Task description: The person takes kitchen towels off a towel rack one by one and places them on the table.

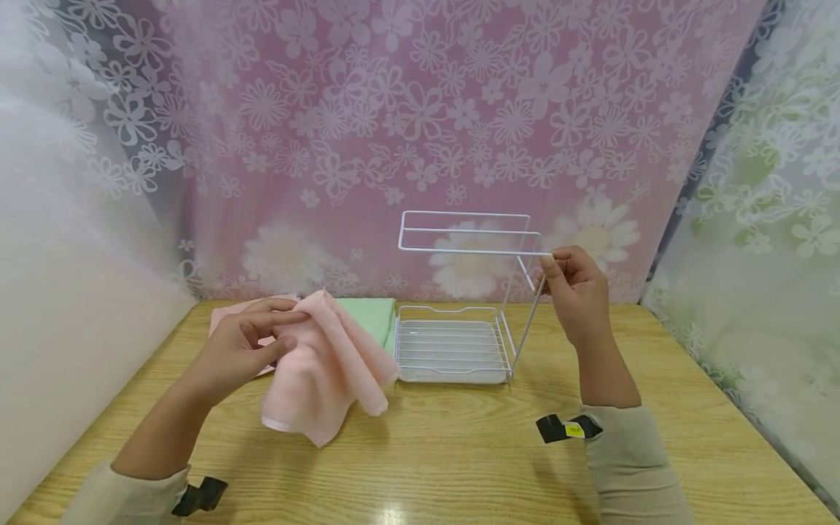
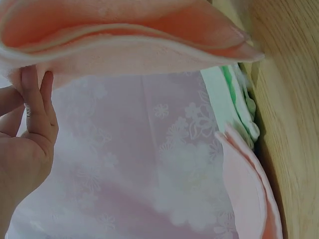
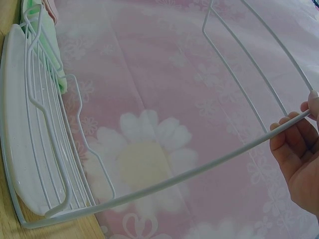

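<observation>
In the head view my left hand (image 1: 232,346) pinches a pink cloth (image 1: 315,379) that hangs in folds above the table. The left wrist view shows the cloth's layered edge (image 2: 129,55) above my fingers. My right hand (image 1: 580,295) grips the upper corner of a white wire rack (image 1: 472,252), thumb in front of the frame. The rack stands upright on the table, its slatted lower shelf (image 1: 453,348) over a white tray (image 1: 453,376). In the right wrist view my fingers (image 3: 294,142) curl round the rack's bar.
A folded green cloth (image 1: 367,317) lies left of the rack. Another pink cloth (image 1: 226,315) lies behind my left hand, partly hidden by it. The wooden table (image 1: 420,459) ends at a flower-patterned curtain (image 1: 420,131) behind, with pale curtains at both sides.
</observation>
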Available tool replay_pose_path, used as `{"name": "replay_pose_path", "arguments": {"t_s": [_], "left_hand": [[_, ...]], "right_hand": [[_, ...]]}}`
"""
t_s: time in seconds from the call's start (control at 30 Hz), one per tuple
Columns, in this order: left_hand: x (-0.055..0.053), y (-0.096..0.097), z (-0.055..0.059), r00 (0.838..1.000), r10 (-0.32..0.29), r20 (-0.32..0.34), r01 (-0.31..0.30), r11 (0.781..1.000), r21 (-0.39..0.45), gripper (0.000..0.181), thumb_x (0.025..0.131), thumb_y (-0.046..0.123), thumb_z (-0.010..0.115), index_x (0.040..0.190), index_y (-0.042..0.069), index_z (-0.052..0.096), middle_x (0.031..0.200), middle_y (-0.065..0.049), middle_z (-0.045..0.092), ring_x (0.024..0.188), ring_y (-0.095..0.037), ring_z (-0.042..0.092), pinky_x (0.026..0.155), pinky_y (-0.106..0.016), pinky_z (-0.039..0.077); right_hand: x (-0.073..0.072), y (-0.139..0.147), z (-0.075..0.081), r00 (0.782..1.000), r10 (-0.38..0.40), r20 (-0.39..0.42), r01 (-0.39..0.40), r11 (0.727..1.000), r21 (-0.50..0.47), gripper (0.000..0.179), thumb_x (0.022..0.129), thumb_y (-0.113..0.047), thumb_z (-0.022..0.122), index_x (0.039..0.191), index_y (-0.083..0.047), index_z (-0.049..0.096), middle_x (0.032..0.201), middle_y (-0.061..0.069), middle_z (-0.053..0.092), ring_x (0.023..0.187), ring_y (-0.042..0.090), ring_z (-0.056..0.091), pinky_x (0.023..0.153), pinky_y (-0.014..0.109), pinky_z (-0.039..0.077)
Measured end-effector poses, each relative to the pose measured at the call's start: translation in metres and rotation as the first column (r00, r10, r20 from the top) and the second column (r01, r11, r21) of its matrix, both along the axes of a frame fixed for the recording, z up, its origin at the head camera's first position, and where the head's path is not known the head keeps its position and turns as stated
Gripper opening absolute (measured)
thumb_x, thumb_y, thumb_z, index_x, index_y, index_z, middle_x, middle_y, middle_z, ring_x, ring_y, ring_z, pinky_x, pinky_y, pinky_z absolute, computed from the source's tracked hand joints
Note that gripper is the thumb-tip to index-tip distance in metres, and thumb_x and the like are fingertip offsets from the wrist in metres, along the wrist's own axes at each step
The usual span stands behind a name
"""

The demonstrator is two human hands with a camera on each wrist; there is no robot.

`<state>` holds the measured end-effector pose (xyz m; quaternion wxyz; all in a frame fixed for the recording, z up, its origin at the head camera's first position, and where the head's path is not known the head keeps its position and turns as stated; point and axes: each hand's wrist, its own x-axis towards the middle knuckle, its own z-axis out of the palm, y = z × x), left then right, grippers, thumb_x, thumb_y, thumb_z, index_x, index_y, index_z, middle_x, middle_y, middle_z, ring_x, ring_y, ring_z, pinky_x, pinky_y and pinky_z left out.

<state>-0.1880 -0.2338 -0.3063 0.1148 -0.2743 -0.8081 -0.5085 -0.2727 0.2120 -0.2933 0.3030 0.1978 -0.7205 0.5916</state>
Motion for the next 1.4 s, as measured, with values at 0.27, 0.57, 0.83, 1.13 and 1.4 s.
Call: {"name": "replay_pose_path", "arguments": {"t_s": [0.27,0.57,0.83,1.13,1.4], "left_hand": [[-0.002,0.013,-0.001,0.988,-0.124,0.088,0.116,0.989,0.09,0.037,0.094,-0.002,0.061,0.13,-0.009,0.057,0.138,-0.016,0.041,0.099,-0.012,0.06,0.07,-0.021,0.054],[-0.005,0.008,-0.018,0.952,-0.097,0.291,0.069,0.992,0.107,0.046,0.095,0.005,0.063,0.137,-0.006,0.051,0.151,-0.019,0.03,0.114,-0.004,0.055,0.073,-0.027,0.055],[-0.006,-0.021,-0.04,0.95,-0.054,0.306,0.039,0.998,0.052,0.049,0.094,0.01,0.066,0.139,-0.001,0.051,0.145,-0.01,0.034,0.108,-0.013,0.057,0.065,-0.03,0.054],[-0.011,-0.045,-0.057,0.935,0.011,0.354,-0.021,0.999,0.026,0.052,0.093,0.01,0.067,0.139,-0.005,0.049,0.147,-0.015,0.029,0.081,-0.011,0.055,0.06,-0.03,0.053],[-0.019,-0.068,-0.071,0.909,0.024,0.417,-0.055,0.996,0.064,0.056,0.095,0.009,0.064,0.143,-0.009,0.04,0.15,-0.021,0.018,0.091,-0.007,0.058,0.072,-0.03,0.056]], "right_hand": [[0.0,-0.001,0.001,1.0,0.008,-0.005,-0.008,1.0,-0.016,0.022,0.1,-0.013,0.056,0.099,0.009,0.058,0.074,0.007,0.061,0.063,0.018,0.06,0.064,0.022,0.055],[-0.002,0.0,0.0,0.999,0.039,-0.02,-0.04,0.998,-0.043,0.016,0.099,-0.008,0.056,0.097,0.007,0.059,0.073,0.012,0.058,0.061,0.016,0.06,0.063,0.022,0.055],[-0.003,0.0,0.0,0.996,0.078,-0.035,-0.08,0.994,-0.068,0.013,0.099,-0.005,0.056,0.091,-0.009,0.065,0.072,0.016,0.057,0.062,0.016,0.06,0.063,0.022,0.055],[-0.003,0.001,0.0,0.997,0.066,-0.036,-0.068,0.996,-0.065,0.025,0.098,-0.015,0.059,0.097,0.01,0.058,0.072,0.016,0.057,0.061,0.016,0.06,0.063,0.022,0.055],[-0.003,0.0,0.0,0.997,0.066,-0.03,-0.068,0.995,-0.071,0.013,0.099,-0.008,0.057,0.095,0.003,0.061,0.071,0.007,0.059,0.061,0.015,0.06,0.063,0.022,0.055]]}}
